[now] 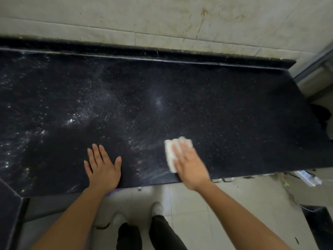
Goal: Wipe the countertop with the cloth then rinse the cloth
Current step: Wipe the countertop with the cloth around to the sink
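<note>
cloth (170,150), white and folded, lies flat on the dark speckled tabletop (225,105) near its front edge, right of the middle. the right grip (190,166), a bare hand, presses down on it with fingers straight and flat, not curled round it; the hand is blurred. part of the cloth shows left of and beyond the fingers. the left grip (101,168) rests palm down on the bare tabletop to the left, fingers spread wide, holding nothing, apart from the cloth. pale streaks and glinting specks cross the tabletop's left half. a stained tiled wall (162,18) rises behind. below the front edge are pale floor tiles (191,204) and the person's light shoes (157,208).
</note>
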Available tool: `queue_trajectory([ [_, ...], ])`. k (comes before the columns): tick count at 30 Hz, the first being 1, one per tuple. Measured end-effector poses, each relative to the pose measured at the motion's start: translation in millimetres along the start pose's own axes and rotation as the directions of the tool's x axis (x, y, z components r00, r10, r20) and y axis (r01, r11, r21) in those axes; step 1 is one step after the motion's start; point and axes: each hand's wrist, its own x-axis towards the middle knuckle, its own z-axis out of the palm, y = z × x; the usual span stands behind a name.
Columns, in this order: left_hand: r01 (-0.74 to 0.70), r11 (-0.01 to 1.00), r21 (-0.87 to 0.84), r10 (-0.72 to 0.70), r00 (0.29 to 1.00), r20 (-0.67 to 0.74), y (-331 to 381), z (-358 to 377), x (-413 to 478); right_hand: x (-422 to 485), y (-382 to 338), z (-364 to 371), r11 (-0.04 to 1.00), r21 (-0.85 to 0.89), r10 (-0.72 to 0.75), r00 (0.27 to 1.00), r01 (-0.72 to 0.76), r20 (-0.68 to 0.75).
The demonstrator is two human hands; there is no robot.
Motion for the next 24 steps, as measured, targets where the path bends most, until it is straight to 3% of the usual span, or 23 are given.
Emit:
queue_trajectory([
  [4,-0.012,1.000,-0.006,0.012,1.000,0.006,0.3,-1.5,-1.5,-44.9,65.3,-10.4,0.930,0.023,0.367,0.929,-0.366,-0.037],
  [6,-0.015,1.000,-0.002,0.015,1.000,0.016,0.0,-1.9,-2.3,-64.9,65.0,-4.0,0.824,0.052,0.566,0.824,-0.564,-0.018],
  [8,-0.015,1.000,-0.003,0.015,1.000,0.023,0.1,-2.2,-2.0,-69.5,41.4,12.3,0.755,0.028,0.654,0.755,-0.655,0.038],
  [13,-0.016,1.000,-0.005,0.016,1.000,0.025,0.4,-2.9,-1.7,-41.3,-75.7,21.7,0.888,0.053,0.456,0.890,-0.456,0.025],
  [16,-0.019,1.000,-0.003,0.019,0.999,0.026,0.7,-2.8,-0.9,-23.3,-133.1,13.0,0.977,0.090,0.187,0.980,-0.193,0.067],
  [20,-0.035,0.999,0.033,0.033,0.997,0.066,-3.0,-4.5,2.7,-17.2,-115.5,5.5,0.987,0.082,-0.150,0.977,0.139,0.150],
  [22,-0.052,0.998,0.031,0.049,0.996,0.080,-5.7,-5.6,3.0,-23.4,-84.0,-0.7,0.990,0.042,-0.137,0.977,0.132,0.165],
  [24,-0.068,0.997,0.025,0.066,0.995,0.075,-6.9,-5.5,1.4,-29.8,-46.6,-8.9,0.999,0.043,0.025,0.986,-0.033,0.166],
])
